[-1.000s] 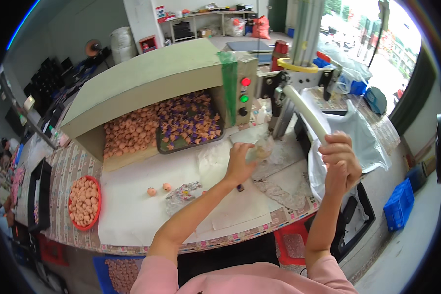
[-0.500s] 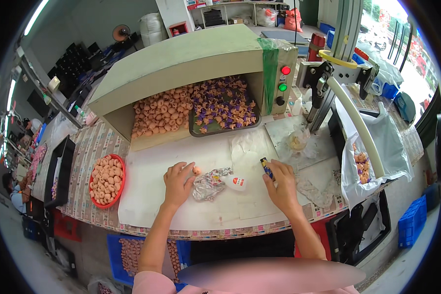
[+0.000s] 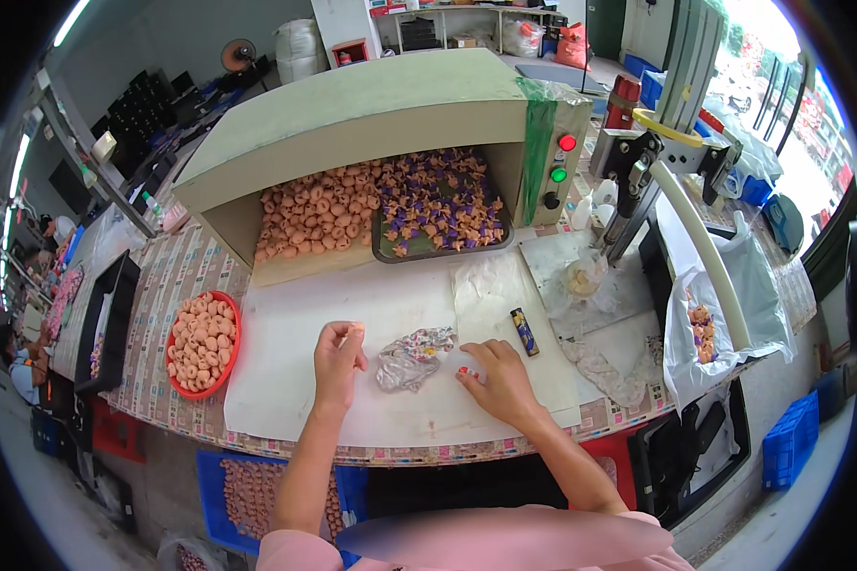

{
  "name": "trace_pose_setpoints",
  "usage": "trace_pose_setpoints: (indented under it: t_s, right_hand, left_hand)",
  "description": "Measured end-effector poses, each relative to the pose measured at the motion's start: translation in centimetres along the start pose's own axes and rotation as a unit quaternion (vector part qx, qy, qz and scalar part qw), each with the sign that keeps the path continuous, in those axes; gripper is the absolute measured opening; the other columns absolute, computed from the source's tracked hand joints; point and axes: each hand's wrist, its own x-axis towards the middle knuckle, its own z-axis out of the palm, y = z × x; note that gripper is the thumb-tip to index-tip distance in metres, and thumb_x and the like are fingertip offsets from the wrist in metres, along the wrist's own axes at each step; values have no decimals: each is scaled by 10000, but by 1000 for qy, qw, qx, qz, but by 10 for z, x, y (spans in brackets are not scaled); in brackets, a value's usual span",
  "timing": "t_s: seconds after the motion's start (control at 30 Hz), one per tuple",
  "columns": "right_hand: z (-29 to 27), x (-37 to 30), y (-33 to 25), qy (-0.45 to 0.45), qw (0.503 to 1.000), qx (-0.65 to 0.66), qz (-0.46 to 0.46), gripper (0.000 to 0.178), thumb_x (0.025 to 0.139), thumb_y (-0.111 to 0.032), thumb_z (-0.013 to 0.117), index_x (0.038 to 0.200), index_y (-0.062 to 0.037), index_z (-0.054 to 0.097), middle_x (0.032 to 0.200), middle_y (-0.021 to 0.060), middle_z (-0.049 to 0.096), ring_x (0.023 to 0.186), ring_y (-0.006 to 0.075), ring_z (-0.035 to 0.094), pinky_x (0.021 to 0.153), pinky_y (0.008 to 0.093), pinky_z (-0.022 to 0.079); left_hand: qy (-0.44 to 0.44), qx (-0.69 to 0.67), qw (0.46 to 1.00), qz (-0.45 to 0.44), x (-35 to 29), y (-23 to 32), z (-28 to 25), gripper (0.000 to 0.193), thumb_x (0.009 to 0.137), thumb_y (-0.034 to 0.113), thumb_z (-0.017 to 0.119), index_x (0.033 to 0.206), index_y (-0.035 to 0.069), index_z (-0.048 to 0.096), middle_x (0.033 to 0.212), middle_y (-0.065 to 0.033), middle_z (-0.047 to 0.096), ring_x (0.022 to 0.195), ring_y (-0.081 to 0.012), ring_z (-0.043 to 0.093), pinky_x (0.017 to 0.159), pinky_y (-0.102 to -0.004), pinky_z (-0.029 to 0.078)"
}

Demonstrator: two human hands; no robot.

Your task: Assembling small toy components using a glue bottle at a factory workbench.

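My left hand (image 3: 335, 369) is raised over the white sheet, its fingertips closed on a small flesh-coloured piece (image 3: 357, 326) that is mostly hidden. To the right, my right hand (image 3: 505, 383) curls over a small white bottle with a red mark (image 3: 468, 372); palm and fingers cover most of it. Between the hands lies a crumpled clear plastic bag (image 3: 411, 362) with coloured print. Just beyond my right hand a dark blue and yellow tube (image 3: 524, 332) rests on the sheet.
A red basket (image 3: 235, 354) of hollow flesh-coloured pieces stands left. Behind is a beige box-shaped machine (image 3: 352, 119), with more such pieces and a dark tray (image 3: 438, 253) of small purple-and-tan figures inside. At right, a metal post (image 3: 628, 214) stands near a plastic-lined bin (image 3: 724, 328).
My right hand has let go of the dark tube and moved left onto the white bottle. My left hand has lifted the small flesh-coloured piece from the sheet and turned more upright.
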Motion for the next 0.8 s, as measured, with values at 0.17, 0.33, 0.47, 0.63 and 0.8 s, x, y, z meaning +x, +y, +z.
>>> trace_pose_setpoints:
  t_s: [0.17, 0.33, 0.47, 0.63, 0.8]
  right_hand:
    - [-5, -25, 2, 86, 975, 193, 62, 362, 785, -122, 742, 1094, 6, 603, 1001, 110, 599, 876, 210, 600, 740, 298, 486]
    - [-26, -45, -17, 84, 898, 384, 198, 365, 762, -128, 789, 1047, 12, 610, 976, 61, 586, 901, 122, 565, 747, 260, 468]
    - [-27, -55, -25, 151, 864, 428, 216, 360, 714, -108, 831, 990, -2, 625, 922, 60, 580, 853, 122, 559, 710, 273, 463]
    - [-18, -58, -14, 187, 944, 262, 71, 382, 692, -180, 844, 963, -13, 631, 870, 46, 557, 756, 140, 531, 647, 274, 427]
    - [-14, -55, -18, 186, 959, 209, 44, 431, 696, -286, 845, 945, -4, 634, 823, 53, 545, 735, 151, 518, 635, 273, 408]
  left_hand:
    - [-97, -438, 865, -227, -60, 29, 27, 209, 957, 188, 562, 1132, 75, 579, 948, -72, 629, 589, -53, 446, 480, -187, 372]
    - [-157, -527, 780, -300, -94, -5, 48, 331, 950, 291, 578, 1213, 92, 549, 1010, -75, 643, 582, -46, 411, 494, -189, 346]
    - [-142, -486, 810, -296, -100, -23, 64, 375, 941, 305, 583, 1234, 76, 537, 1057, -61, 627, 677, -58, 496, 535, -195, 395]
    - [-112, -419, 850, -300, -100, -24, 73, 371, 944, 267, 583, 1253, 72, 517, 1077, -63, 613, 808, -99, 583, 612, -212, 470]
    - [-125, -399, 859, -295, -101, -27, 73, 379, 947, 261, 577, 1266, 68, 511, 1090, -68, 613, 862, -110, 613, 657, -240, 510]
